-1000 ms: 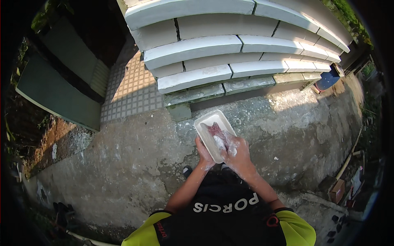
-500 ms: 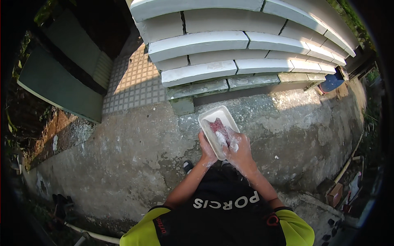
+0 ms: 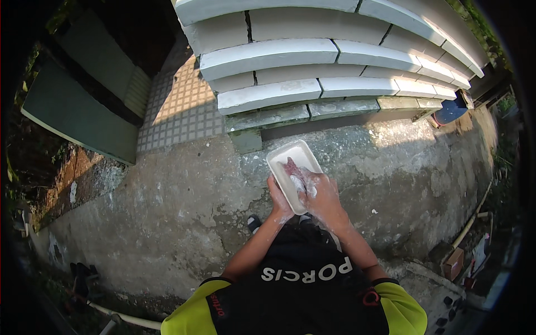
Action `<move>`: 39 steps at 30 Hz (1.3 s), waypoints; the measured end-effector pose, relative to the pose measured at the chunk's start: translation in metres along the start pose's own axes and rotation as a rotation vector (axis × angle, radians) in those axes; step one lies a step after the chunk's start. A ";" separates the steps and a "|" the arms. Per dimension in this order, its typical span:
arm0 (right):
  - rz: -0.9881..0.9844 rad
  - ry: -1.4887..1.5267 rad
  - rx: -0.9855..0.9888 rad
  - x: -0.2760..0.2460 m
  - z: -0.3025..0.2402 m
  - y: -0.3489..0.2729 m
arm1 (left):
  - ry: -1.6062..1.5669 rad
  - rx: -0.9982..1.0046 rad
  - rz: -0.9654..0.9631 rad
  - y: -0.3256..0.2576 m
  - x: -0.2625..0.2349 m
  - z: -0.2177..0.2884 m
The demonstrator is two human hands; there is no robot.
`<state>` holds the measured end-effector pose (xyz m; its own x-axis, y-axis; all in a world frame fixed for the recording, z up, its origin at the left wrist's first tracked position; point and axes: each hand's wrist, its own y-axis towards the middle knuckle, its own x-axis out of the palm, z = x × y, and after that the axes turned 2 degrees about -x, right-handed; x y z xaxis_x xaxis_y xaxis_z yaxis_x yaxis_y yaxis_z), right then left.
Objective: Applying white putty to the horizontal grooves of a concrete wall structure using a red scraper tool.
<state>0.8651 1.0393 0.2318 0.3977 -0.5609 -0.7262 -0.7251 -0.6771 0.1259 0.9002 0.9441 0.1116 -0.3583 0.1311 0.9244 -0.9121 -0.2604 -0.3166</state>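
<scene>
We hold a white tray [image 3: 296,149] in our left hand [image 3: 280,200], above the concrete floor [image 3: 173,206].
Our left grip is closed around the tray's left edge; a reddish piece [image 3: 290,166] lies inside, nearer that edge. Our right hand [image 3: 324,196], smeared white, reaches over the right edge onto the piece; we cannot tell whether its grip holds it.

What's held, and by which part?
Left hand holds the tray by its near left side. Right hand is on the reddish item inside, grip hidden.
</scene>
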 end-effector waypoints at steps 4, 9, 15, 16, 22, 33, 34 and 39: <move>0.198 0.062 -0.066 -0.001 -0.001 -0.005 | 0.055 0.027 0.026 0.000 0.006 0.000; 0.063 0.084 0.013 -0.011 -0.010 0.001 | 0.034 0.043 -0.007 0.004 0.000 0.001; 0.158 0.023 0.011 -0.007 -0.006 -0.003 | 0.042 -0.001 -0.084 0.009 -0.009 0.003; 0.160 0.022 0.015 -0.007 -0.005 -0.003 | 0.043 -0.005 -0.085 0.008 -0.009 0.003; 0.070 -0.029 -0.023 -0.010 0.000 -0.002 | 0.119 0.028 -0.057 0.006 -0.005 0.006; 0.025 -0.175 0.028 -0.017 0.013 0.007 | 0.096 0.007 -0.042 0.002 0.004 0.005; 0.026 -0.176 0.027 -0.017 0.015 0.006 | 0.103 0.001 -0.028 0.003 0.004 0.006; 0.104 -0.199 0.048 -0.012 0.027 0.004 | 0.096 -0.004 -0.041 0.002 0.006 0.005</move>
<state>0.8422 1.0561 0.2228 0.2042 -0.5183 -0.8304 -0.7842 -0.5943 0.1781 0.8974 0.9396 0.1179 -0.3379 0.2331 0.9119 -0.9272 -0.2488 -0.2800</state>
